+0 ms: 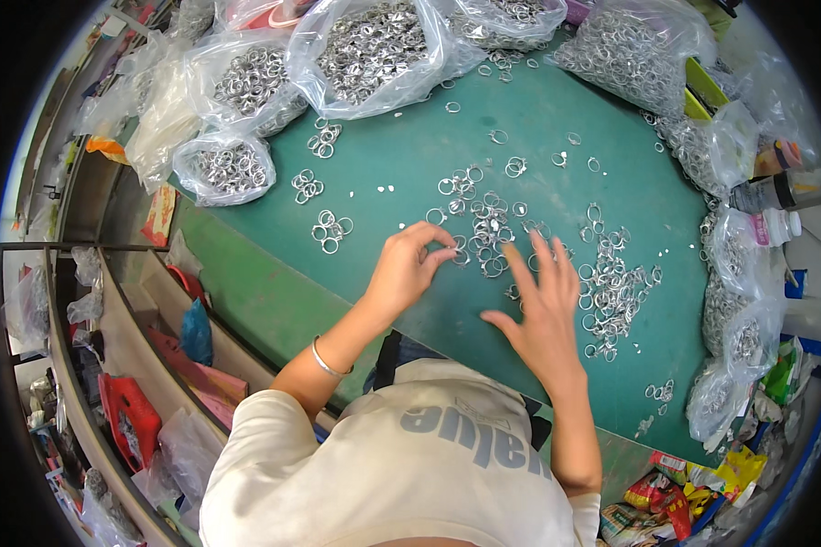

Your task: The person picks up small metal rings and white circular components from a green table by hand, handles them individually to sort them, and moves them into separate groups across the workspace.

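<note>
Silver-coloured rings lie loose on a green tabletop [410, 155]. My left hand [409, 269] is closed in a pinch, thumb and forefinger on a ring [461, 257] at the left edge of the middle pile. Over the lower right of that pile [489, 223], my right hand [549, 314] is spread with fingers stretched out, slightly blurred. Its fingertips touch or hover just above rings; which of the two cannot be told. To the right of this hand lies a larger heap of rings [618, 290]. Small ring clusters [330, 232] sit to the left.
Clear plastic bags full of rings line the far edge, among them a large open bag [365, 55], and a smaller bag [223, 171] at left. More bags [734, 301] run down the right edge beside a white bottle [777, 228]. Open drawers [192, 356] stand at left.
</note>
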### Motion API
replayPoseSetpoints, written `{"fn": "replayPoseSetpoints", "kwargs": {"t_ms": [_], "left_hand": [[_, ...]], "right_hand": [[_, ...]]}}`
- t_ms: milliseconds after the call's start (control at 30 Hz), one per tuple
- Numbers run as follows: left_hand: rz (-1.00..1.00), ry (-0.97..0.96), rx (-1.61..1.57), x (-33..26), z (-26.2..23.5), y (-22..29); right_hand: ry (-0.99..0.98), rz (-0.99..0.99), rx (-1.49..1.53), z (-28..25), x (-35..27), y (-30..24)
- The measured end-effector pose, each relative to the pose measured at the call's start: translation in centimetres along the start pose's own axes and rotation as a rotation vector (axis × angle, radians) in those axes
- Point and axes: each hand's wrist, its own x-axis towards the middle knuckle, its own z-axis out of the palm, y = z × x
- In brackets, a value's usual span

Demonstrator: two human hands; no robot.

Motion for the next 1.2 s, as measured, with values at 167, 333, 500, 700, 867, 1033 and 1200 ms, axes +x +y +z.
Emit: {"fn": "replayPoseSetpoints", "kwargs": {"t_ms": [167, 333, 500, 700, 867, 1033, 1200], "left_hand": [[-0.054, 0.057, -0.572, 0.8, 0.6, -1.5], [-0.289, -0.131, -0.947, 0.4, -0.6, -0.5], [-0.289, -0.191, -1.14, -0.5, 0.0, 0.9], [-0.176, -0.158, -1.142, -1.0, 0.1, 1.7], [0.177, 0.196, -0.456, -1.2, 0.5, 0.2], [0.231, 0.21, -0.241, -0.9, 0.9, 1.2], [0.113, 0.075, -0.341, -1.2, 1.7, 4.4]], "right_hand": [[0.031, -0.1, -0.142, 3.5, 1.7, 3.2], [0.195, 0.093, -0.022, 1.6, 1.7, 1.6], [-0.127, 0.293, 0.822, 2.9, 2.0, -1.2], [-0.232, 0.493, 1.232, 3.1, 2.2, -0.3], [-0.06, 0.592, 1.469, 1.3, 2.4, -0.2], [0.001, 0.578, 1.253, 2.2, 2.2, 0.5], [0.079, 0.495, 1.001, 2.9, 1.1, -0.4]]}}
